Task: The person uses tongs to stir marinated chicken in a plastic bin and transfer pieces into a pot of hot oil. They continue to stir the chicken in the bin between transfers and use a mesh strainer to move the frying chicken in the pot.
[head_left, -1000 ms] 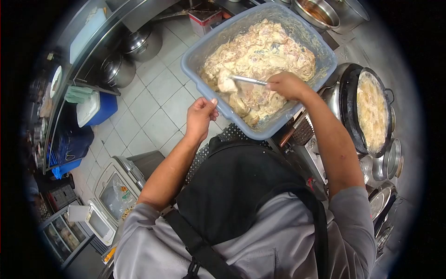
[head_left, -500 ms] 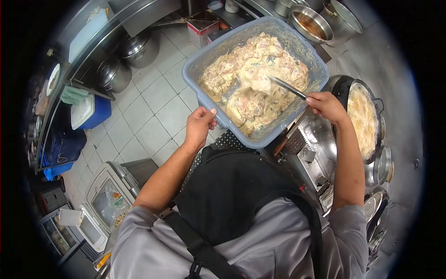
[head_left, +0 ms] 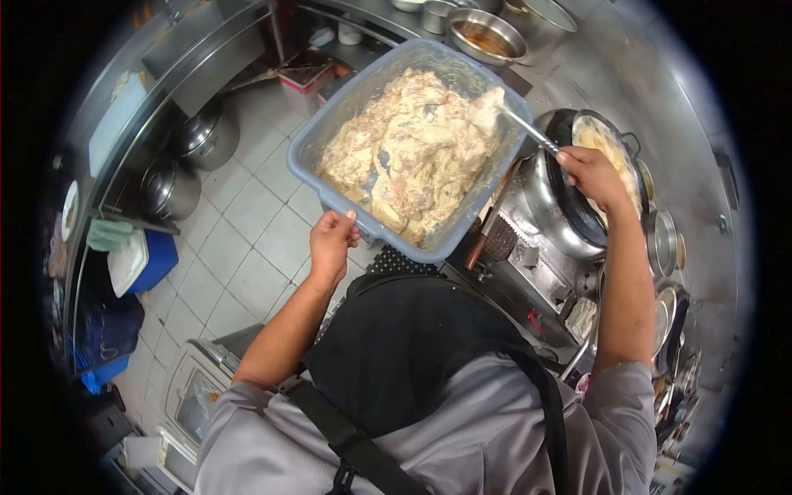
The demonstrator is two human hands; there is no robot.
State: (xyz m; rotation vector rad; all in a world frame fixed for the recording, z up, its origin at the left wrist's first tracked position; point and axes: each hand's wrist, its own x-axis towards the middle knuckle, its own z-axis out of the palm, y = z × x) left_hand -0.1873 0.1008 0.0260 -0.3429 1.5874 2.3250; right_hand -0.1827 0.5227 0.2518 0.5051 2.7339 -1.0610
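My left hand (head_left: 332,239) grips the near left rim of a blue-grey plastic tub (head_left: 435,249). Pale, batter-coated pieces that look like raw meat (head_left: 412,157) fill much of the tub. In my right hand (head_left: 592,175) is the handle of a metal utensil (head_left: 532,130), which reaches over the tub's right rim. At its far end a coated piece (head_left: 488,107) is raised near the right inner wall; the utensil's tip is hidden by it. Right of the tub, a dark wok (head_left: 569,198) stands beside a pan of bubbling, pale yellow food (head_left: 601,148), partly behind my right hand.
A steel bowl of brownish liquid (head_left: 487,37) stands beyond the tub. At the right are a perforated metal tray (head_left: 502,239) and stacked pans (head_left: 662,239). Lidded pots (head_left: 202,136) and a blue box (head_left: 157,260) are at the left, near the tiled floor (head_left: 239,223).
The utensil has swung toward the tub's right side and now has a coated piece raised at its end. The camera view has shifted, with the tub now further left in it.
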